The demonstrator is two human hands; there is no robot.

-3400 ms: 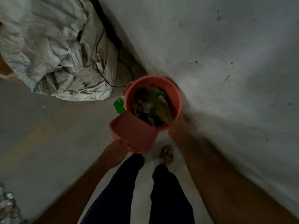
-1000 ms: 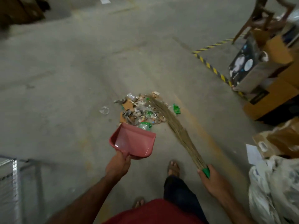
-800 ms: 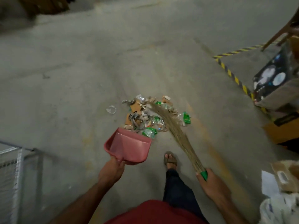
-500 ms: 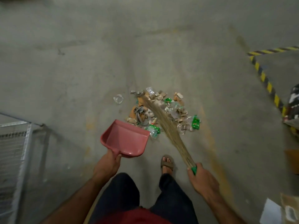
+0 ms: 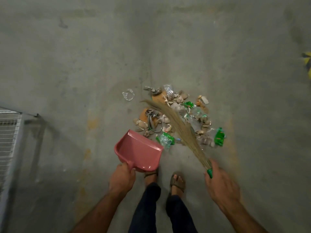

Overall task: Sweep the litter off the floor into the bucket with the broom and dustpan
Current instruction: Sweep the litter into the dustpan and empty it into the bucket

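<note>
A heap of litter lies on the concrete floor ahead of my feet: green wrappers, clear plastic, brown scraps. My left hand grips the handle of a pink dustpan, whose open mouth points at the near left edge of the heap. My right hand holds the green handle end of a straw broom. The broom's bristles lie slantwise over the heap, with the tips at its far left. A clear plastic piece lies apart, left of the heap. No bucket is in view.
A white wire-mesh rack stands at the left edge. Yellow-black hazard tape shows at the right edge. My two sandalled feet stand just behind the dustpan. Bare concrete floor surrounds the heap.
I left the bucket by the wall and came to the litter heap. Over the last second my view tilted down, and the dustpan and broom drew closer to the heap.
</note>
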